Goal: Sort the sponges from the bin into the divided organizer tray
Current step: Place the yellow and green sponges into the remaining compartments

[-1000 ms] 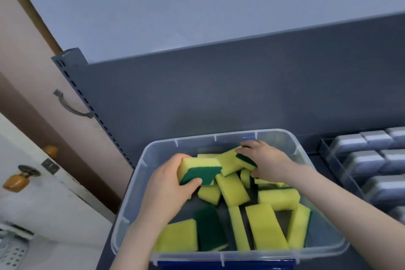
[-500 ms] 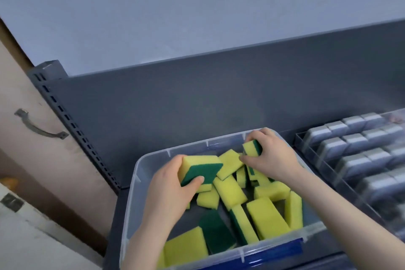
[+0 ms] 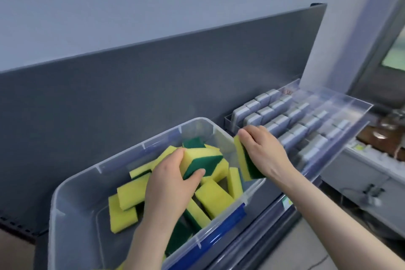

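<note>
Left hand (image 3: pixel 168 180) grips a yellow-green sponge (image 3: pixel 202 161) inside the clear bin (image 3: pixel 72 215); right hand (image 3: pixel 263 151) clutches a second sponge (image 3: pixel 246 163) over the bin's rim, organizer tray (image 3: pixel 341 125) just beyond it

Two bare, sleeveless forearms (image 3: pixel 341 221)
</note>
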`<state>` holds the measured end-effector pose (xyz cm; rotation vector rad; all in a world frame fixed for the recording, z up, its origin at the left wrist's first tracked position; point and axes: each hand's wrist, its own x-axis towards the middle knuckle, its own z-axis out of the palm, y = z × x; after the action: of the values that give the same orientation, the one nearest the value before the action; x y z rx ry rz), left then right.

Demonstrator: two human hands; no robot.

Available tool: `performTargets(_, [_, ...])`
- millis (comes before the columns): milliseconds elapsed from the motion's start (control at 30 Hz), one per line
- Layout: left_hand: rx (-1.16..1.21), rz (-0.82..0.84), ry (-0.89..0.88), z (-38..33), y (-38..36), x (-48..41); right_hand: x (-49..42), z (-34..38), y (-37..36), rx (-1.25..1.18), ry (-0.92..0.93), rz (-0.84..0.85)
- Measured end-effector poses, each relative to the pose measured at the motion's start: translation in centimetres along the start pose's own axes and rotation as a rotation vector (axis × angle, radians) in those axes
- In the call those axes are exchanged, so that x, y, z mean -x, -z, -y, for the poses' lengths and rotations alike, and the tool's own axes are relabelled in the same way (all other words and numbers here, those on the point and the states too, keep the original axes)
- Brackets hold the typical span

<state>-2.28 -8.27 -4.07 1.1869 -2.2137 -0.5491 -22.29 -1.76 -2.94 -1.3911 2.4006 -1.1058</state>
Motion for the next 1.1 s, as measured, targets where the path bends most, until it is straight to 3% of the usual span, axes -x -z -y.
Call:
performTargets(400, [0.019,0.001,-0.099,-8.4,-5.3,-3.4,0.5,-8.9,9.3,-0.284,-0.058,-0.211])
performTargets(767, [0.09,-0.049,-0.132,-22.0,-14.9,-4.9,-0.9,-21.6,21.2,-0.334,-0.051,-0.221])
performTargets(1100, [0.104,-0.1,-0.066,-28.7,-22.5,-4.1,-2.7,-30.3,25.5,-0.359,-0.027,-0.216])
